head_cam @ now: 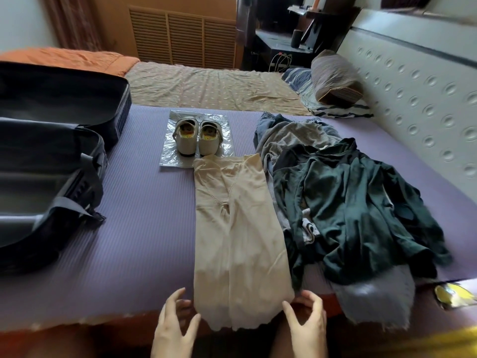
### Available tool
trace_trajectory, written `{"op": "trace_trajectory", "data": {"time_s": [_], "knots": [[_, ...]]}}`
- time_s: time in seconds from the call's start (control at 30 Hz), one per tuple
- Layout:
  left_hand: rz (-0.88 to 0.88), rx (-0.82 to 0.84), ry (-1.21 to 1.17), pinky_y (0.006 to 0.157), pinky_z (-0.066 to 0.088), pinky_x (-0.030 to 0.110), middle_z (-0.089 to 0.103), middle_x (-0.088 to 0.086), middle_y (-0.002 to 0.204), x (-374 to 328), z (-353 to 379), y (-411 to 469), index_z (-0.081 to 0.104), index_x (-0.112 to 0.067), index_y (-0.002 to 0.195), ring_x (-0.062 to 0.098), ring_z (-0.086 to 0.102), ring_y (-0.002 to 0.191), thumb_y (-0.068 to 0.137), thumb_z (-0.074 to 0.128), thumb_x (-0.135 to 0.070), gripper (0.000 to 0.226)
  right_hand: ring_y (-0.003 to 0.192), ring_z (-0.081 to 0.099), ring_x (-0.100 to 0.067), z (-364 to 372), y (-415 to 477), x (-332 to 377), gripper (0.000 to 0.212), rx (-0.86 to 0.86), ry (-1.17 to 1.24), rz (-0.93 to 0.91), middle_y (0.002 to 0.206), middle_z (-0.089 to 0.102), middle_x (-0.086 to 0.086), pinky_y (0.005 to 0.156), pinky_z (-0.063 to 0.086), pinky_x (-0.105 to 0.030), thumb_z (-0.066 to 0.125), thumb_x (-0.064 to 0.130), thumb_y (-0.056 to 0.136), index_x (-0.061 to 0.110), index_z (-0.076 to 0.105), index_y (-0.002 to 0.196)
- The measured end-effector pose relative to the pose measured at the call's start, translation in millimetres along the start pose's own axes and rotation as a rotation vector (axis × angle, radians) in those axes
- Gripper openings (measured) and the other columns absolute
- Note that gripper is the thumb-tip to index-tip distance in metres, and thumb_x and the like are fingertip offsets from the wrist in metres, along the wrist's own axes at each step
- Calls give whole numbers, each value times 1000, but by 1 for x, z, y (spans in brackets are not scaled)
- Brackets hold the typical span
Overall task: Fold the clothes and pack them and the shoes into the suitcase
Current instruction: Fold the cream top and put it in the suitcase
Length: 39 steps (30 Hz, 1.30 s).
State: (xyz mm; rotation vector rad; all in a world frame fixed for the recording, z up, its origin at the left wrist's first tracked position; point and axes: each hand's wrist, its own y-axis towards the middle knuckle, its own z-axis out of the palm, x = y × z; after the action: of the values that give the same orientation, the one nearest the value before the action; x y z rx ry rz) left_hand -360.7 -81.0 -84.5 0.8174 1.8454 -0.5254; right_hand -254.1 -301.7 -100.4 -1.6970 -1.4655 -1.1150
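Note:
A pair of cream trousers (237,233) lies flat and lengthwise on the purple mat, its hems hanging over the near edge. My left hand (175,329) hovers just left of the hems and my right hand (307,324) just right of them, both with fingers spread and holding nothing. A heap of unfolded clothes (343,202), with a dark green garment on top, lies to the right of the trousers. A pair of white shoes (197,136) stands on a clear plastic bag behind the trousers. The open black suitcase (51,171) sits at the left.
The purple mat (144,215) covers the near bed. Behind it lie a beige patterned sheet (206,86) and an orange blanket (67,58). A striped pillow (335,78) leans on the white padded headboard (418,99) at the right.

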Motion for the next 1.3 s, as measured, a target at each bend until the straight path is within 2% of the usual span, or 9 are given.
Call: {"op": "trace_trajectory", "data": {"time_s": [0.13,0.23,0.4,0.57,0.73,0.83,1.03,1.17,1.3], "knots": [[2,-53,-13,75,38,-4,60,-5,92,-1,9,-3,40,-62,107,-7,59,85,64,80,6,90,92,51,-23,3,1,3,51,29,14,-7,83,68,-1,75,34,-14,85,4,64,28,51,93],[34,-57,-32,77,35,-6,56,-1,92,-5,14,-7,40,-43,111,-11,57,86,65,79,8,79,92,58,-20,5,-1,5,51,64,115,69,87,67,1,74,37,-16,83,5,68,32,48,93],[37,-23,-55,74,39,-1,54,0,90,0,16,-18,37,-51,116,0,62,77,64,82,2,86,79,60,-9,-1,-9,10,51,138,143,79,78,69,2,71,40,-10,82,8,70,35,46,93],[-23,36,-110,70,45,4,66,-2,91,9,12,-24,26,-77,112,9,65,58,68,81,-3,102,66,63,-19,-12,-13,8,66,217,165,49,76,64,-13,63,47,-20,79,-1,71,54,48,89],[-8,158,-121,73,38,-2,66,-14,66,-2,11,-30,3,-45,142,1,64,69,75,76,-6,106,65,66,-19,-22,-15,10,62,280,195,57,81,64,-11,67,51,-22,76,-9,71,32,50,111],[3,179,-147,75,38,-2,64,-14,68,-2,8,-34,0,-50,141,0,65,73,79,73,-7,106,66,65,-22,-25,-18,9,64,300,152,58,82,62,-8,70,53,-29,78,-8,69,35,53,111],[-43,199,-162,69,49,7,64,2,85,7,8,-40,-3,-69,127,12,69,64,70,79,-1,121,70,64,-23,-28,-19,9,43,378,215,282,80,67,-16,63,53,-21,76,-8,72,15,61,105],[-34,134,-181,62,50,9,64,-1,90,0,9,-46,-2,-71,127,12,68,62,68,78,6,125,65,63,-14,-37,-24,21,13,374,150,230,72,72,-7,63,49,-25,80,28,67,24,72,77],[-33,40,-237,55,49,8,62,-1,100,-14,7,-54,4,-65,130,12,67,58,65,78,10,124,71,68,-9,-44,-27,29,10,339,197,175,74,74,0,59,48,-13,67,3,85,14,67,85]]}}
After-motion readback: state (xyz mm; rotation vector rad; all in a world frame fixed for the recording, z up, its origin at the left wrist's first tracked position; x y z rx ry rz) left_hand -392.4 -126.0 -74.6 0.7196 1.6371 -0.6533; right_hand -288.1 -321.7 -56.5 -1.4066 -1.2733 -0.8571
